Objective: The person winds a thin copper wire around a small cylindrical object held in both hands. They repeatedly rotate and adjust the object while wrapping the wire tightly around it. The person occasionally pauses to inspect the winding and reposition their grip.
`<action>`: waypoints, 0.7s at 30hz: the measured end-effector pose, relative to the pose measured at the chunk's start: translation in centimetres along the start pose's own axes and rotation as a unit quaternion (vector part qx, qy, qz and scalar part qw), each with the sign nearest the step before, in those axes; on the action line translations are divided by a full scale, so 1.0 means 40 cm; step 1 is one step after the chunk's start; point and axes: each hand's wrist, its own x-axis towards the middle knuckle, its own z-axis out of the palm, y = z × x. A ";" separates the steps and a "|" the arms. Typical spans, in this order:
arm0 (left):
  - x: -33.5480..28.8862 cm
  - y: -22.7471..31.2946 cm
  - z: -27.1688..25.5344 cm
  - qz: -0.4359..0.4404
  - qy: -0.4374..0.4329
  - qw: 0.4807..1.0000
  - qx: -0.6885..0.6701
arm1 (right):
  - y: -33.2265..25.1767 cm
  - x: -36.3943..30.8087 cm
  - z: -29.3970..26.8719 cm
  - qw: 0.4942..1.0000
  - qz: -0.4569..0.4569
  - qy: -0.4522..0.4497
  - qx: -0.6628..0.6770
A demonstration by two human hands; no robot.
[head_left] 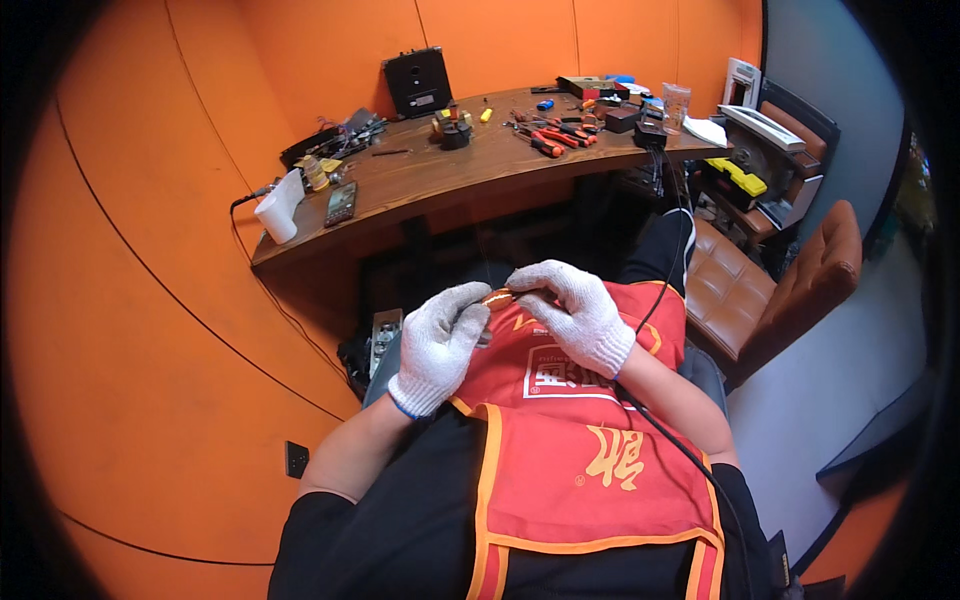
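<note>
While small orange-brown piece (497,299) is pinched above apron (560,512), on near side of desk (425,172), between closed fingertips of left hand (442,335) and right hand (577,312), light, even pressure is advised.

Fairly bright, even light fills the room and the orange wall (180,300), while deep shadow pools beneath the wooden desk (400,170). Soft glare shows on the brown leather chair (725,278). Fisheye distortion bows desk and wall; black vignetting rings the view, and small tabletop details look soft.
</note>
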 end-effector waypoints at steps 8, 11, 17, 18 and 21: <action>0.009 0.011 -0.041 0.151 0.054 0.972 0.173 | 0.042 0.081 0.007 0.953 0.133 -0.140 0.235; -0.018 0.011 -0.047 0.124 0.063 0.973 0.182 | 0.052 0.084 0.032 0.945 0.171 -0.154 0.234; -0.043 0.003 -0.043 0.101 0.061 0.982 0.150 | 0.034 0.050 0.034 0.957 0.159 -0.132 0.205; -0.041 0.002 -0.042 0.111 0.057 0.978 0.165 | 0.029 0.044 0.032 0.962 0.149 -0.125 0.192; -0.036 0.005 -0.037 0.136 0.042 0.971 0.191 | 0.020 0.028 0.028 0.970 0.144 -0.109 0.163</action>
